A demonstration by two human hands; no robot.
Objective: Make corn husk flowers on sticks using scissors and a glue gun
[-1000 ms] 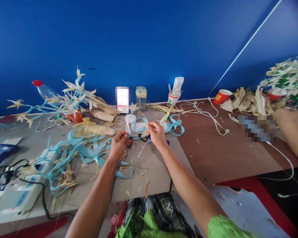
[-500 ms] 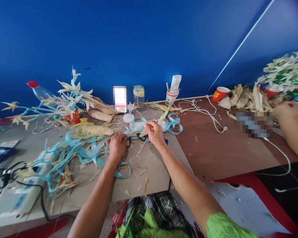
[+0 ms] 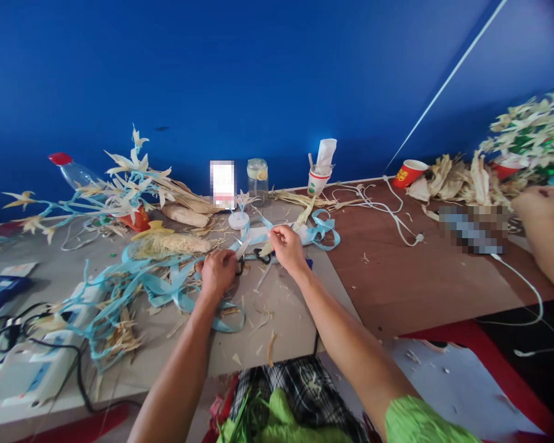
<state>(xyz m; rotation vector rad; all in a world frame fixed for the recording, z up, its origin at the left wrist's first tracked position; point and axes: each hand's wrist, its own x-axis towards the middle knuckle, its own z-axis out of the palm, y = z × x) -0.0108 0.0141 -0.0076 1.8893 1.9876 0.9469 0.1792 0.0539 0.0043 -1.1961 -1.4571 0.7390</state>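
My left hand (image 3: 218, 271) is closed over the grey mat, its fingertips pinching a pale, pointed strip of corn husk (image 3: 242, 248). To its right, my right hand (image 3: 287, 247) has thumb and forefinger pressed together; what lies between them is too small to make out. Between the hands lie scissors (image 3: 261, 255) with black handles, partly hidden. Light blue ribbon (image 3: 324, 229) is looped behind my right hand, and more tangled blue ribbon (image 3: 166, 284) spreads left of my left hand. Just beyond stands a small white round base (image 3: 239, 220) with a husk flower on it.
Husk flowers on blue stems (image 3: 132, 163) stand at the left back, near a power strip (image 3: 50, 351). A glass jar (image 3: 257, 178) and a paper cup (image 3: 319, 183) stand by the blue wall. At right are white cables (image 3: 399, 224), a husk pile (image 3: 461, 181) and another person's hand (image 3: 542, 209).
The pale husk strip at my left fingertips has tilted up and shows more clearly. My hands stay almost in place. The other person's hand at right has shifted slightly.
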